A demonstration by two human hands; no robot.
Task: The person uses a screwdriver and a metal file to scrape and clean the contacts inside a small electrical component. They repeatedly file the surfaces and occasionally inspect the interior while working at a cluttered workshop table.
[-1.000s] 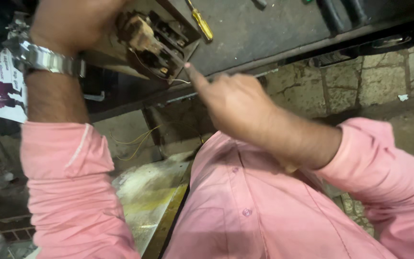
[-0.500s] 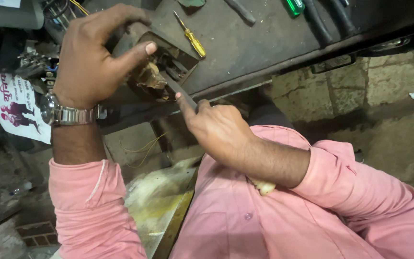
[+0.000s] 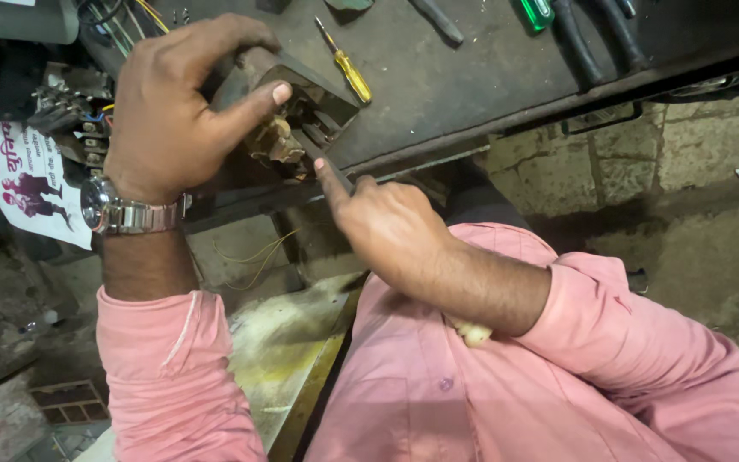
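Note:
My left hand [image 3: 177,111] grips a dark, worn metal electrical part [image 3: 301,103] at the edge of the workbench [image 3: 472,77], thumb pressed on its open face beside tan inner pieces [image 3: 277,141]. A metal watch [image 3: 121,214] sits on that wrist. My right hand [image 3: 387,227] holds a thin dark tool [image 3: 322,158], forefinger stretched along its shaft, the tip pushed into the part's opening. Both arms wear pink sleeves.
A yellow-handled screwdriver [image 3: 348,68] lies on the bench behind the part. A green-handled tool [image 3: 536,13] and black-handled pliers [image 3: 592,38] lie further right. Wired components [image 3: 70,111] sit at the left. Below are a printed sheet [image 3: 23,180] and a stone floor [image 3: 669,171].
The view has shifted so the bench and both hands sit lower in frame. My left thumb has come down onto the part's face. My right hand keeps the tool in the opening.

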